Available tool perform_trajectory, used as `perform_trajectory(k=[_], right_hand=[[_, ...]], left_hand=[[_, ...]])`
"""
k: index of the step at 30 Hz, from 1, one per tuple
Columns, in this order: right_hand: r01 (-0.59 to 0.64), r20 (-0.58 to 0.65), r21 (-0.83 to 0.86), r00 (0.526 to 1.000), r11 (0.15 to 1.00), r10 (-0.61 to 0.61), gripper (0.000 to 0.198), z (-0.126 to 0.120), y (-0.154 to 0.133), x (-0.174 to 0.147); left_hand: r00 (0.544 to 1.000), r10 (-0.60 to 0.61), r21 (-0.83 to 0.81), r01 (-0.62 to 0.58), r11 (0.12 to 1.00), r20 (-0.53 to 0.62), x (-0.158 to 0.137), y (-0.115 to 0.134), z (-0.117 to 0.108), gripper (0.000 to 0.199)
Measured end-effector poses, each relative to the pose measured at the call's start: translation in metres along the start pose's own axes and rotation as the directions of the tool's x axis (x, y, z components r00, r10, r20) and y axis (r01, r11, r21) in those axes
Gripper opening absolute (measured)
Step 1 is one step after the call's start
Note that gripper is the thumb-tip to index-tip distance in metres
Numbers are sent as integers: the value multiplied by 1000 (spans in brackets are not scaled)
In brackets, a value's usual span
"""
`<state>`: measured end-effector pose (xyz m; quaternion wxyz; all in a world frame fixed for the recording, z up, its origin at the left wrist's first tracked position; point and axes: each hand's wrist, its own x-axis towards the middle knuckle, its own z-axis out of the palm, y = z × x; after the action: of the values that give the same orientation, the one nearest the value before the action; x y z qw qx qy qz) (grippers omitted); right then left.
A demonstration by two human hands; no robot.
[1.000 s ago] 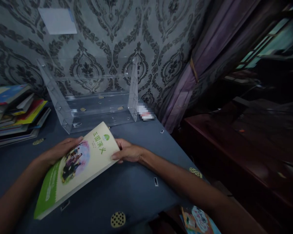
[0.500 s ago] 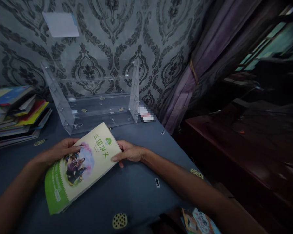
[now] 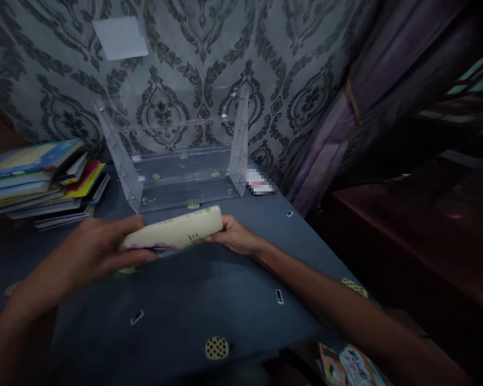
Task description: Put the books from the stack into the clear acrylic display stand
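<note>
A cream and green paperback book (image 3: pixel 177 231) is held above the table between both hands, its spine turned up toward me and its cover mostly out of sight. My left hand (image 3: pixel 116 244) grips the left end, thumb and fingers on either side of it. At the right end, my right hand (image 3: pixel 235 235) pinches the book's edge. Just beyond the book stands a clear acrylic rack (image 3: pixel 237 142) with see-through side panels, near the wall.
Several books lie in an uneven stack (image 3: pixel 40 179) on the left of the blue-grey patterned table (image 3: pixel 177 316). A small blurred white and red item (image 3: pixel 260 183) is right of the rack. A purple curtain (image 3: pixel 326 139) hangs beyond. Another colourful book (image 3: pixel 350 367) shows at the bottom right.
The book has been tipped from cover-up to spine-up and raised slightly toward the rack. Both hands kept hold of it. The whole view has shifted a little to the left.
</note>
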<state>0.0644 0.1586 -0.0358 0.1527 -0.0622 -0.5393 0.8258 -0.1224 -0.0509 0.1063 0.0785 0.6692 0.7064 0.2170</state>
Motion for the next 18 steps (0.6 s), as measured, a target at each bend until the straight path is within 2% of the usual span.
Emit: perform_trajectory(k=[1, 3, 6, 9, 12, 18], right_hand=[[30, -21, -26, 999, 999, -30, 37, -1, 0, 1], [81, -37, -91, 996, 993, -84, 33, -3, -1, 2], [123, -58, -191, 989, 974, -137, 24, -8, -3, 3], [167, -75, -277, 978, 946, -195, 21, -15, -2, 4], [187, -41, -370, 975, 910, -217, 21, -22, 0, 6], [230, 71, -509, 972, 829, -226, 21, -30, 3, 7]], left_hand=[[995, 97, 119, -96, 988, -6, -3, 8, 1, 37], [963, 262, 274, -268, 924, 60, -7, 20, 8, 40], [923, 352, 349, -385, 854, 157, -10, 31, 24, 31], [913, 339, 386, -405, 829, 229, -13, 34, 43, 18], [915, 310, 403, -394, 826, 260, -20, 31, 64, 17], [912, 366, 391, -409, 824, 184, -38, 16, 100, 11]])
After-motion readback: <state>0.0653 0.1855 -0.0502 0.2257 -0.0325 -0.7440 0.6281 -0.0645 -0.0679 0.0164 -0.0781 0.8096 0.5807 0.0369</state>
